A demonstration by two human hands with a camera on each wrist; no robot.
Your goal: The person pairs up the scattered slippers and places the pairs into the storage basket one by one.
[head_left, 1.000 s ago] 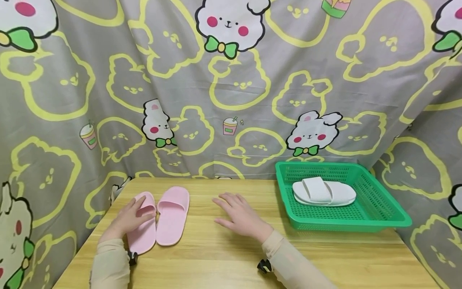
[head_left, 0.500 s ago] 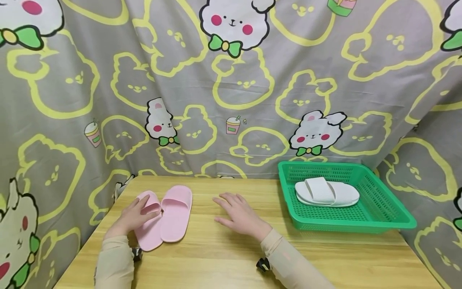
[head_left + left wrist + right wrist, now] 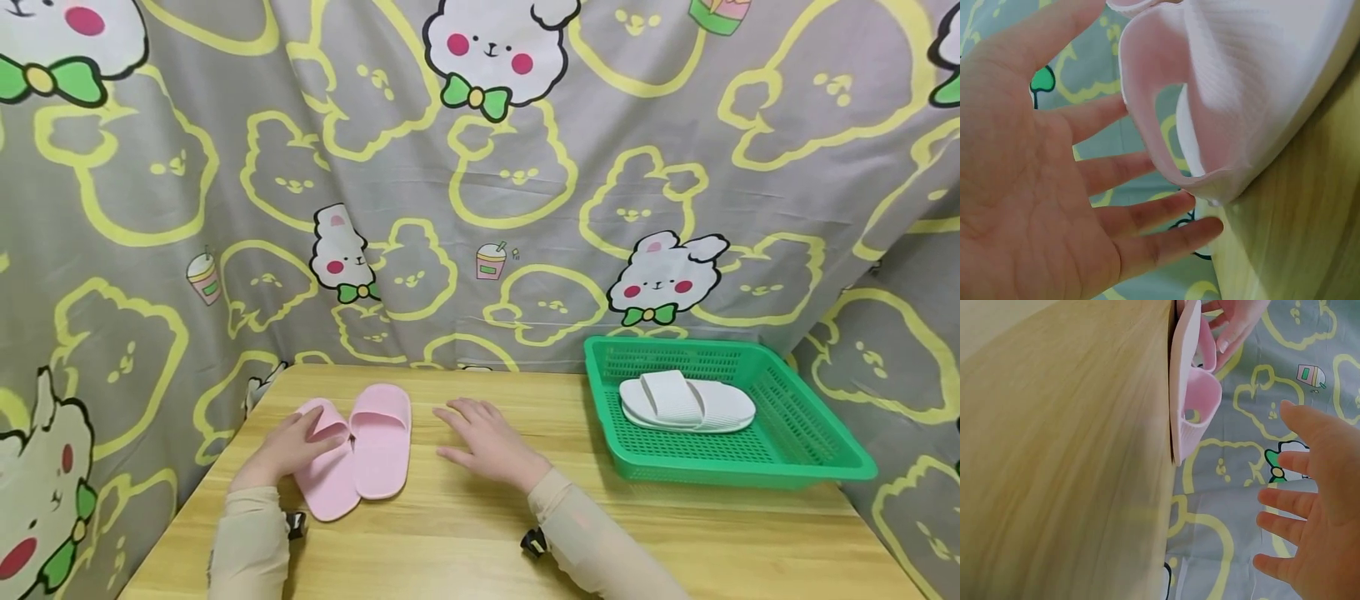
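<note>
Head view: a pair of pale pink, wide-strapped slip-on slippers, the left slipper (image 3: pixel 328 487) and the right slipper (image 3: pixel 381 458), lies soles down at the left of the light wood-grain table (image 3: pixel 450 546), apparently touching along the inner edges. Your left hand (image 3: pixel 288 444) rests at the left slipper's strap, fingers extended and apart, clamped on nothing; the left wrist view shows them against the strap's outer side. Your right hand (image 3: pixel 491 446) hovers beside the right slipper, fingers spread, no contact found. Handling, as judged: light, flexible moulded foam or plastic, not fragile, moderately smooth, straps liable to flex under squeezing. Recommended hold: pinch each strap, or grip both soles together by their outer edges.
</note>
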